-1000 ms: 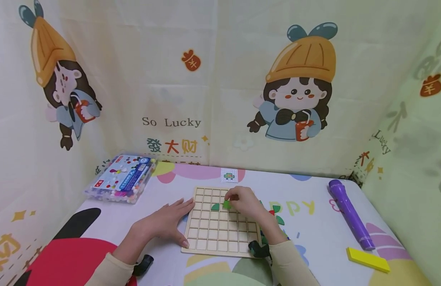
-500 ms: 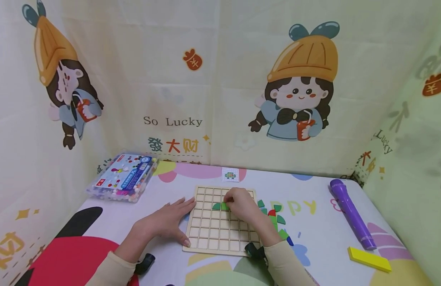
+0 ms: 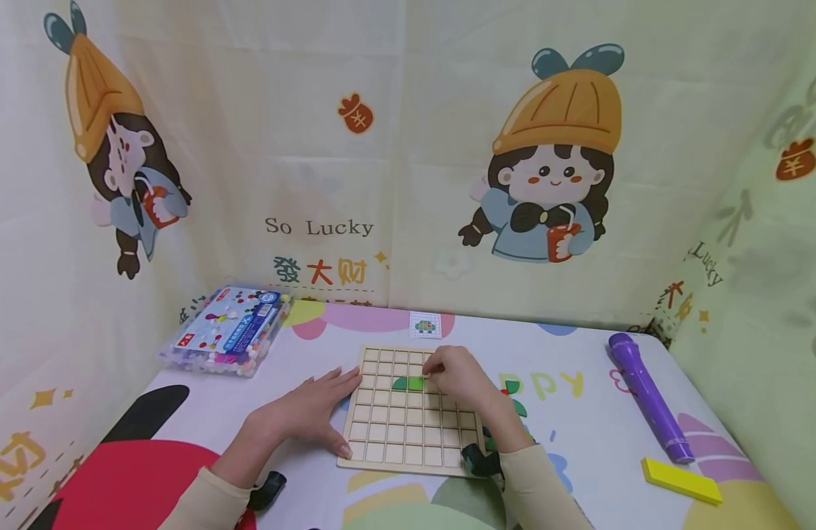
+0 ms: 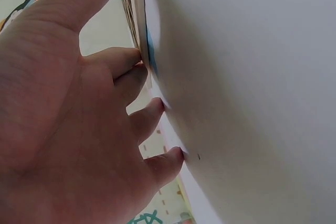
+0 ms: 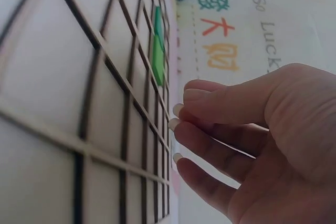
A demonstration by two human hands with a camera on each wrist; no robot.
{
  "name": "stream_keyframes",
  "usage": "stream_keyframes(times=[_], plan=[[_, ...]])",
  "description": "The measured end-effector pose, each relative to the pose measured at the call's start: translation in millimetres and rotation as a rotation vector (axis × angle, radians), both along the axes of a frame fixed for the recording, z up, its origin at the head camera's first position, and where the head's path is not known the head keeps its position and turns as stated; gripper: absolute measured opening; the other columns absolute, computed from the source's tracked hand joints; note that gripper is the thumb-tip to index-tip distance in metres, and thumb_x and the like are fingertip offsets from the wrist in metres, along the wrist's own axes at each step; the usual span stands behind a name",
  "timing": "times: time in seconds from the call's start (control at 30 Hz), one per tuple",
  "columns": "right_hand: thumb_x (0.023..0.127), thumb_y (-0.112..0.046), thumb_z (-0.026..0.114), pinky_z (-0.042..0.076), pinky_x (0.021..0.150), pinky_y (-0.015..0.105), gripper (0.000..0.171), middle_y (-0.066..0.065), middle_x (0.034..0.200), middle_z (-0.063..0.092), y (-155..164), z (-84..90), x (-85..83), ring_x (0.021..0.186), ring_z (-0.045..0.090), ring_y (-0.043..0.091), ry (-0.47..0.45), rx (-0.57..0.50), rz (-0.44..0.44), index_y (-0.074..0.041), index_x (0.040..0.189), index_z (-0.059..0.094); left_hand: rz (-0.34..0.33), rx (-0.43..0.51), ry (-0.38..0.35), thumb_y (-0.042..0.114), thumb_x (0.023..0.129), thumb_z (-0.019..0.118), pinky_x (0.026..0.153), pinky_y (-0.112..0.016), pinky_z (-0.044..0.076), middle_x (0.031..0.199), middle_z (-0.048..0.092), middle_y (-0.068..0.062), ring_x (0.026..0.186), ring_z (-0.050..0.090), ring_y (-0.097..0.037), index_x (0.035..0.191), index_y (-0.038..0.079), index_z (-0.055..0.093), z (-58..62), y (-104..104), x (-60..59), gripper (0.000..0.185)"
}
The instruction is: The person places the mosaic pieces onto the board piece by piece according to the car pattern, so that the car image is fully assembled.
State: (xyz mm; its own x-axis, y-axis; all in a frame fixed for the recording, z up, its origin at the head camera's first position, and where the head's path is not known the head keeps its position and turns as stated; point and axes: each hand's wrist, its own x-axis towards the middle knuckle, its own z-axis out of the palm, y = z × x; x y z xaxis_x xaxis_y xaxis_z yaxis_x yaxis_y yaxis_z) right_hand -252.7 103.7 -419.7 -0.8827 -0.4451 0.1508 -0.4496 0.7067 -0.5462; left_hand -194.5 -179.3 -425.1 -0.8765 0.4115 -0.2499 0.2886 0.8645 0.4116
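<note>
A wooden grid board (image 3: 385,434) with square cells lies on the table. In its upper middle sit a dark green quarter-round tile (image 3: 400,383) and a light green square tile (image 3: 416,383), side by side. My left hand (image 3: 295,412) is spread along the board's left side, its thumb at the near left corner and fingertips by the left edge. Just right of the square tile, my right hand (image 3: 457,375) hovers over the board. In the right wrist view its fingers (image 5: 210,145) are loosely bent with nothing between them, apart from the light green tile (image 5: 158,60).
Loose green and red tiles (image 3: 513,386) lie right of the board, partly hidden by my right arm. A small pattern card (image 3: 425,325) is beyond it. A clear box of beads (image 3: 225,331) stands at the left, a purple microphone-shaped stick (image 3: 649,397) and yellow block (image 3: 681,481) at the right.
My right hand has let go of the light green square tile, which now lies beside the quarter-round one, and has shifted slightly right. The left hand has stayed in place.
</note>
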Motion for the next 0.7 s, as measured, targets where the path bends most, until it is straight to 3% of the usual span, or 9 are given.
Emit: stream_keyframes(times=[0.5,0.7], plan=[[0.086,0.004,0.065,0.053,0.074,0.032,0.018,0.006,0.095,0.071,44,5.7,-9.4,0.081,0.058,0.014,-0.056,0.004,-0.109,-0.006,0.096,0.076,-0.001,0.005,0.000,0.061,0.060,0.086,0.121,-0.065,0.017,0.166,0.025,0.005,0.156,0.016,-0.030,0.156,0.020,0.033,-2.1,0,-0.3,0.118],[0.088,0.004,0.063,0.055,0.072,0.033,0.019,0.007,0.096,0.071,60,5.4,-11.3,0.082,0.057,0.018,-0.087,0.056,-0.150,-0.006,0.097,0.075,0.000,0.000,0.004,0.062,0.060,0.086,0.121,-0.065,0.018,0.166,0.025,0.005,0.155,0.017,-0.031,0.156,0.019,0.033,-1.9,0,-0.1,0.118]])
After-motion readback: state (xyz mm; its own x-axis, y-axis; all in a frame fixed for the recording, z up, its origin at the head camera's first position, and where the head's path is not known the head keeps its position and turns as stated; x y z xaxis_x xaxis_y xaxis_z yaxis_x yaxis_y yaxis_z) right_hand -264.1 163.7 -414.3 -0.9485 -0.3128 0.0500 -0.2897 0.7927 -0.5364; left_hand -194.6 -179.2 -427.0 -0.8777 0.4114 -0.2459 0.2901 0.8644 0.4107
